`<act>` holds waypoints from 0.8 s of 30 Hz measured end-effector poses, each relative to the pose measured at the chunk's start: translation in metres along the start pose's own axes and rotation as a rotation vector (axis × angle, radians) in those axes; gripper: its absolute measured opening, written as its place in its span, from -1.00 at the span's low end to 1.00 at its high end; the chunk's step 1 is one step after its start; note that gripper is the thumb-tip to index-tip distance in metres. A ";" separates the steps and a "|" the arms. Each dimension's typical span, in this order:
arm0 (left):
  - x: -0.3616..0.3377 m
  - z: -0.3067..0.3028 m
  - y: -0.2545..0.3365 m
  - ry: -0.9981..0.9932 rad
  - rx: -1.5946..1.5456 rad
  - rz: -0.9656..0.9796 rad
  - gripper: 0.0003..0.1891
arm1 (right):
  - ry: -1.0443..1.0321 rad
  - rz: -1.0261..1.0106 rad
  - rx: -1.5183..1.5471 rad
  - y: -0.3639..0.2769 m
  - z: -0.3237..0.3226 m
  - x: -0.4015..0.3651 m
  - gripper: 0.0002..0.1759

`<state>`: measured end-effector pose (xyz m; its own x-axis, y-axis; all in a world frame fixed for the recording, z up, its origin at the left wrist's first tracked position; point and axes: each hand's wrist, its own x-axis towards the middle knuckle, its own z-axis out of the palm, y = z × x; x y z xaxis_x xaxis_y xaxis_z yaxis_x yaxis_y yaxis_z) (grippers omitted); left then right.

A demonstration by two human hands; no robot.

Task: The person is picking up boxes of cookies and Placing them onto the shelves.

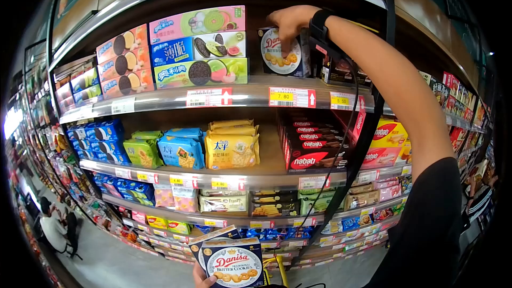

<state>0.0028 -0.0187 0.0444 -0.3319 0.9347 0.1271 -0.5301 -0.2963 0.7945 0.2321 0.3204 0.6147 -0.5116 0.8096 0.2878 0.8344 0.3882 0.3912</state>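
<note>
On the top shelf, right hand touches cookie box.

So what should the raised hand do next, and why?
Probably push the shelf box further back: the right hand has its fingertips on the box's front, the box sits near the edge of the shelf, and the left hand holds more boxes.

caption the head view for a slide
Right hand on a shelved dark blue Danisa butter cookie box; left hand holds two matching boxes.
</note>
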 end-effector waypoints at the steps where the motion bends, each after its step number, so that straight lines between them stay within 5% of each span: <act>1: 0.000 -0.001 0.001 -0.004 0.004 -0.004 0.04 | 0.000 -0.004 0.003 0.005 0.003 0.005 0.14; 11: -0.003 0.013 0.007 0.081 -0.012 0.001 0.03 | -0.006 0.017 0.327 0.029 0.024 0.031 -0.03; 24: 0.001 0.011 0.012 0.048 0.072 -0.006 0.04 | 0.096 -0.013 0.251 0.025 0.033 0.055 0.02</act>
<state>0.0050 -0.0195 0.0605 -0.3669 0.9254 0.0952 -0.4756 -0.2745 0.8357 0.2313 0.3885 0.6116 -0.5296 0.7631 0.3704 0.8463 0.5048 0.1701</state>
